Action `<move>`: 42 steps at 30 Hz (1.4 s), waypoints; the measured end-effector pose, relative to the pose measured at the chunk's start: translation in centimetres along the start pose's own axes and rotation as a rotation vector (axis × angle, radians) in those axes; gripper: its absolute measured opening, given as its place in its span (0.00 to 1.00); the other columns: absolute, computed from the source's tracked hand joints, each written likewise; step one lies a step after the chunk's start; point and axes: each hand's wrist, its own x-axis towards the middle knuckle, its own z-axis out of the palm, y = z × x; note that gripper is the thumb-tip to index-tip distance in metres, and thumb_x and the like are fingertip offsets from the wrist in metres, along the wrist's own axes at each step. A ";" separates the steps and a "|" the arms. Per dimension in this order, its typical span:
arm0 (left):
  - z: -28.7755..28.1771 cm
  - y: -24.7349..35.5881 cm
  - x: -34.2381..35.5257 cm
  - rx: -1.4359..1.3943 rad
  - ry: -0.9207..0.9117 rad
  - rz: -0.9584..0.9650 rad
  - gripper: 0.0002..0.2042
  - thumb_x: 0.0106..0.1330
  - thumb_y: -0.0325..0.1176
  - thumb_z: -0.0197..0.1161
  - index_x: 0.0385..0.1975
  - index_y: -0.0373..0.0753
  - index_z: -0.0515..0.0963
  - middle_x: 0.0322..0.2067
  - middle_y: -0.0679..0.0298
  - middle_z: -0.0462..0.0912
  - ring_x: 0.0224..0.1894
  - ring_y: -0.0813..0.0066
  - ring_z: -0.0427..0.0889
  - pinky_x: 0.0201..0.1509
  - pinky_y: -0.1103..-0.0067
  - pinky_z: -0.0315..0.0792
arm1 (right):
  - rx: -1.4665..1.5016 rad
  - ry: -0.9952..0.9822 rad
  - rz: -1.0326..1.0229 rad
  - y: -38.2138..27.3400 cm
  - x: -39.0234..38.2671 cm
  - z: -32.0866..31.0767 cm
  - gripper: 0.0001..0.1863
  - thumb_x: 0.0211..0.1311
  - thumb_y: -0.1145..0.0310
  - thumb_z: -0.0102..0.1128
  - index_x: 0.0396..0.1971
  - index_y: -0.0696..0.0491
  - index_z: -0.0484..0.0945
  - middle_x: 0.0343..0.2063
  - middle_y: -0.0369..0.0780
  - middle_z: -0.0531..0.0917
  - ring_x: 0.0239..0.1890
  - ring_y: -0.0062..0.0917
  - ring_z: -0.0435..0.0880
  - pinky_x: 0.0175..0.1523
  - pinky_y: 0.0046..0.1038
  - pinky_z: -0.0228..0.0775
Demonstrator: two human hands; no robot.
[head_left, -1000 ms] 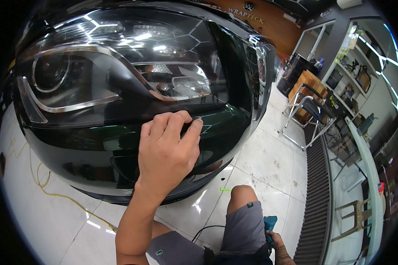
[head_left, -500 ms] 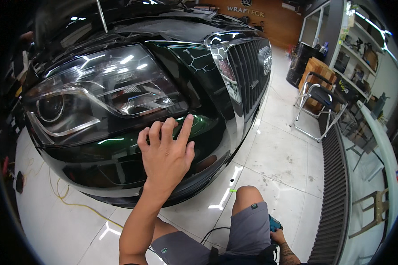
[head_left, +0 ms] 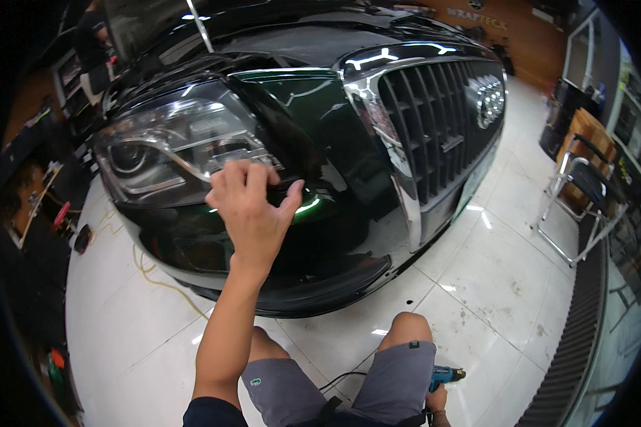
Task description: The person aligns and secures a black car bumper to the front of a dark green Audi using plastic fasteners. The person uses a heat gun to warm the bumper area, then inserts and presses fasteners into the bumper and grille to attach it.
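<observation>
Front of the car: since half a second ago the view has shifted, so the grille (head_left: 434,132) shows broader; the left hand (head_left: 249,210) has gone from an outstretched forefinger to curled fingers, and the blue pistol-shaped tool (head_left: 444,375) now shows its nose beyond the right knee (head_left: 410,329).

Headlight (head_left: 132,158): sits in the car's corner, its clear lens hard and smooth, I would judge; rigid, easily scratched, poor for purchase.

Left grip: fingers bent and bunched before the headlight's lower inner corner, thumb spread well away; I see nothing pinched, and cannot tell whether the fingertips press.

Bumper (head_left: 320,249): glossy dark green, curving below the headlight and on toward the grille; likely a stiff, fixed shell, slippery under a bare palm. Whether a film covers it, I cannot tell; any such skin would be thin and stretchy, best taken by its edge along the headlight seam.

Right grip: the right hand (head_left: 438,400) is wrapped around the tool's handle, low beside the knee.

Blue tool: looks light enough for one hand; the handle is the place to hold, well back from the dark nozzle, which may be hot.
</observation>
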 end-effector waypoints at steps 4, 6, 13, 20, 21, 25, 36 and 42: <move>0.5 0.7 0.5 0.050 0.000 -0.015 0.16 0.42 0.39 0.73 0.24 0.43 0.72 0.34 0.63 0.69 0.42 0.60 0.68 0.43 0.66 0.58 | -0.049 0.117 -0.081 -0.4 -0.1 1.1 0.37 0.50 0.52 0.68 0.45 0.73 0.72 0.30 0.54 0.84 0.37 0.49 0.84 0.45 0.40 0.76; 0.4 1.1 0.4 0.058 0.017 -0.072 0.16 0.42 0.39 0.73 0.24 0.44 0.72 0.34 0.63 0.69 0.42 0.60 0.67 0.42 0.66 0.59 | 0.068 -0.100 -0.158 -0.5 -0.2 0.1 0.32 0.52 0.53 0.64 0.47 0.67 0.73 0.40 0.54 0.81 0.44 0.48 0.80 0.49 0.41 0.72; 1.1 2.7 0.3 -0.066 0.092 -0.198 0.14 0.44 0.37 0.73 0.25 0.44 0.73 0.34 0.63 0.66 0.42 0.60 0.65 0.42 0.66 0.59 | 0.003 -0.145 -0.171 1.4 2.6 2.8 0.27 0.60 0.55 0.56 0.48 0.65 0.72 0.44 0.58 0.79 0.48 0.51 0.78 0.51 0.43 0.70; -0.2 -0.1 -0.4 -0.128 0.027 -0.129 0.17 0.44 0.40 0.77 0.26 0.45 0.74 0.34 0.66 0.67 0.41 0.63 0.66 0.42 0.67 0.58 | -0.054 -0.200 -0.188 -3.0 3.3 0.5 0.27 0.59 0.56 0.58 0.47 0.65 0.73 0.42 0.57 0.80 0.46 0.49 0.79 0.50 0.42 0.71; -0.4 -0.9 -0.5 -0.127 0.008 -0.106 0.17 0.43 0.41 0.77 0.26 0.45 0.74 0.34 0.66 0.68 0.41 0.63 0.66 0.42 0.67 0.58 | -0.067 -0.196 -0.184 -3.4 3.4 0.1 0.27 0.58 0.56 0.58 0.47 0.65 0.73 0.42 0.56 0.80 0.46 0.49 0.79 0.50 0.42 0.71; -2.8 -5.7 -0.1 -0.070 0.030 -0.092 0.22 0.37 0.48 0.78 0.26 0.45 0.74 0.35 0.66 0.68 0.42 0.62 0.67 0.44 0.66 0.59 | -0.083 -0.196 -0.177 -4.6 3.6 -0.2 0.26 0.57 0.56 0.59 0.47 0.65 0.74 0.40 0.56 0.81 0.45 0.49 0.80 0.50 0.42 0.71; -6.2 -17.3 -1.5 -0.182 0.021 -0.394 0.27 0.46 0.47 0.77 0.38 0.37 0.72 0.40 0.60 0.67 0.45 0.62 0.67 0.53 0.71 0.64 | -0.099 -0.212 -0.158 -4.2 2.7 0.0 0.26 0.55 0.57 0.61 0.46 0.64 0.75 0.37 0.54 0.82 0.43 0.47 0.82 0.49 0.41 0.73; -6.9 -19.2 -1.2 -0.458 0.049 -0.507 0.15 0.65 0.34 0.64 0.46 0.34 0.71 0.42 0.63 0.73 0.41 0.77 0.71 0.49 0.80 0.67 | -0.075 -0.221 -0.145 -3.5 2.1 0.9 0.26 0.54 0.58 0.63 0.45 0.64 0.76 0.35 0.53 0.83 0.42 0.46 0.83 0.48 0.40 0.74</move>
